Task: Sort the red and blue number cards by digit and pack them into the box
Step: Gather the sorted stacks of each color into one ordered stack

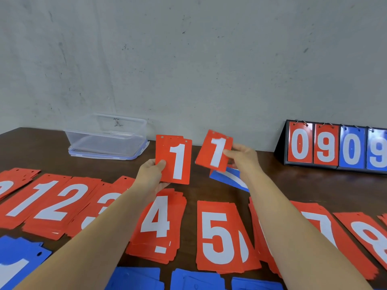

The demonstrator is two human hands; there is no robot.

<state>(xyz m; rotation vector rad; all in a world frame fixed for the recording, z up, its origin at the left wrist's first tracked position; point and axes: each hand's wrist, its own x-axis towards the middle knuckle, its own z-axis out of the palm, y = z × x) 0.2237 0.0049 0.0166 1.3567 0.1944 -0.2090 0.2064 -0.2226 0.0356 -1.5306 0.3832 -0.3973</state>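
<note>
Roughly midway, by the look of things: sorted in good part, packed not at all. Grips a thin stack of red 1 cards (174, 162) in the left hand (156, 174), thumb curled over the front at the lower left edge, raised above the table (293, 185). Pinches a single red 1 card (213, 151) in the right hand (244, 159), thumb on its face, tilted, just beside the stack but not touching it, so probably about to join it. Has red piles set out in a row below by digit, with the 2 pile (62, 204), the 4 pile (157, 222) and the 5 pile (217, 233) easy to read, others partly hidden under the forearms. Has blue piles (136, 279) along the near edge, digits mostly cut off, plus one loose blue card (222, 177) under the right hand. Leaves the clear box (106, 132) far left by the wall, seemingly with nothing in it. Left to do — finishing the 1s, perhaps stray blues, then all the packing.
</note>
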